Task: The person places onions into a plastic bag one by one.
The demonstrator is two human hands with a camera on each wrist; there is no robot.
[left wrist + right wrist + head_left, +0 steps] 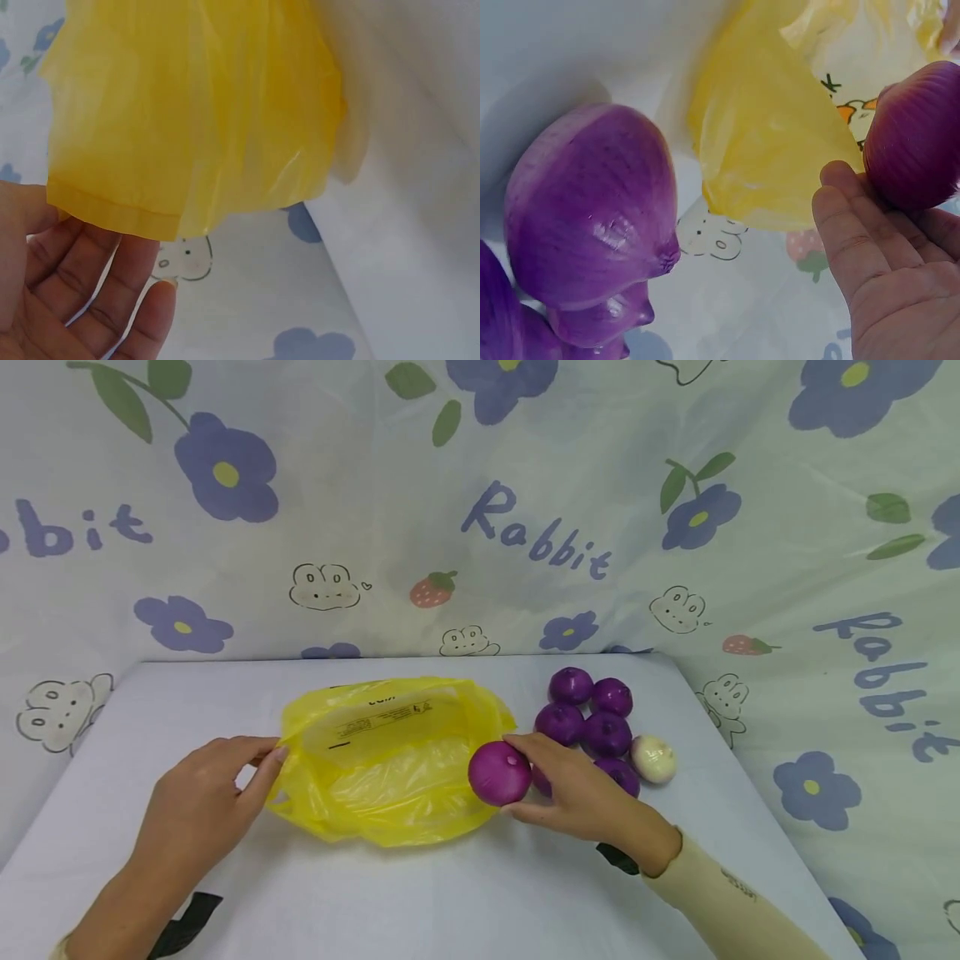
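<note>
A yellow plastic bag (390, 760) lies open on the white table (450, 902). My left hand (266, 764) pinches the bag's left rim and lifts it; in the left wrist view the bag (195, 112) hangs over that hand (90, 300). My right hand (525, 777) grips a purple onion (498, 772) at the bag's right edge. In the right wrist view that onion (915, 142) sits against my fingers (855, 232), with the bag (772, 135) beside it.
Several more purple onions (585, 718) are piled just right of the bag, one (592, 210) close in the right wrist view. A pale onion (652, 757) lies at the pile's right. A flower-printed cloth (480, 527) walls the table's back and sides.
</note>
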